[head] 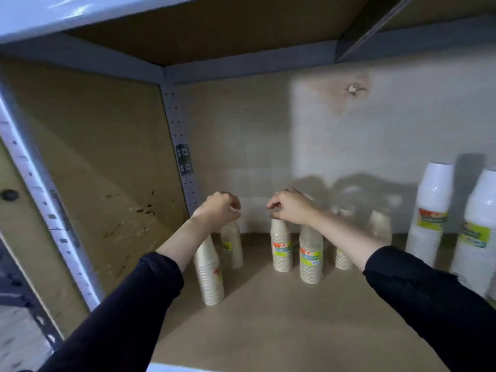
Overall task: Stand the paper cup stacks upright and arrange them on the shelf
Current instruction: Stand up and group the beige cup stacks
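Several beige paper cup stacks stand upright, mouths down, on the brown shelf (268, 318). My left hand (220, 209) is curled over the top of the rear left stack (233, 248), whose top is hidden. Another stack (210, 277) stands in front of it, beside my left forearm. My right hand (291, 208) pinches the top of a labelled stack (281, 251). Next to that one stands a labelled stack (310, 260). Two more stacks (343, 257) (379, 224) are partly hidden behind my right forearm.
Two taller white cup stacks (429, 218) (480, 237) with green labels stand at the right end of the shelf. A side panel (107, 197) and a perforated metal post (179, 157) close the left. The back wall (268, 157) is close behind; an upper shelf (214, 28) hangs overhead.
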The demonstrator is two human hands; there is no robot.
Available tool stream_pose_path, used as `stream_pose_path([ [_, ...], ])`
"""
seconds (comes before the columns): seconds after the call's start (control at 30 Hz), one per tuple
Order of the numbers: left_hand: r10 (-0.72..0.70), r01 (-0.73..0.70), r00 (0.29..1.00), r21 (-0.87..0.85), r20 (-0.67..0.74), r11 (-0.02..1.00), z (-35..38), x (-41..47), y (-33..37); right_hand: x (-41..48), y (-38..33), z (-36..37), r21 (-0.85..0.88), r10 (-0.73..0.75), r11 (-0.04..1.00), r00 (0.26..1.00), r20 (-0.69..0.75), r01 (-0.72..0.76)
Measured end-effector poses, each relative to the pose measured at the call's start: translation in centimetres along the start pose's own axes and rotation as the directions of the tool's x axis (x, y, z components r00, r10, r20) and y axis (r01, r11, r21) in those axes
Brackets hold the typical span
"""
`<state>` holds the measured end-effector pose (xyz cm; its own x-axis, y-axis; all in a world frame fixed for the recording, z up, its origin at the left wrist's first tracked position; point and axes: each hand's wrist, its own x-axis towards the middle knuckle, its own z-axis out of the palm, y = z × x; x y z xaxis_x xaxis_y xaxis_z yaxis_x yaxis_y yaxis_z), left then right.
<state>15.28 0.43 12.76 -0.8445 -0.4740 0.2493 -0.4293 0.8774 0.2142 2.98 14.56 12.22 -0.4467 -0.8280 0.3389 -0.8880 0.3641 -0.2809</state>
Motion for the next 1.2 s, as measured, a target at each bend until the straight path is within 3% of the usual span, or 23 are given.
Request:
stream_pose_path([
  [0.2, -0.098, 0.100, 0.994, 0.035, -0.036, 0.994, -1.7, -3.4, -3.5, 2.5, -3.7, 2.8, -0.003, -0.058, 0.998, 0.997, 0.043, 0.059],
  [0.53, -0.231, 0.230, 0.973, 0.027, 0.024, 0.973, 0.2, -5.4, -4.9, 6.5, -7.0, 7.4, -0.078, -0.050, 0.995, 0.997, 0.054, 0.054],
  [0.8, -0.098, 0.098, 0.994, 0.004, 0.052, 0.995, 0.4, -5.7, -6.1, 7.6, -7.2, 9.0, 0.018, 0.114, 0.993, 0.980, 0.162, -0.119],
  [1.2, 0.016, -0.007, 0.982, -0.053, 0.187, 0.999, -1.5, -5.9, -9.0, 7.9, -5.8, 7.6, 0.225, -0.079, 0.973, 0.987, 0.138, 0.046],
])
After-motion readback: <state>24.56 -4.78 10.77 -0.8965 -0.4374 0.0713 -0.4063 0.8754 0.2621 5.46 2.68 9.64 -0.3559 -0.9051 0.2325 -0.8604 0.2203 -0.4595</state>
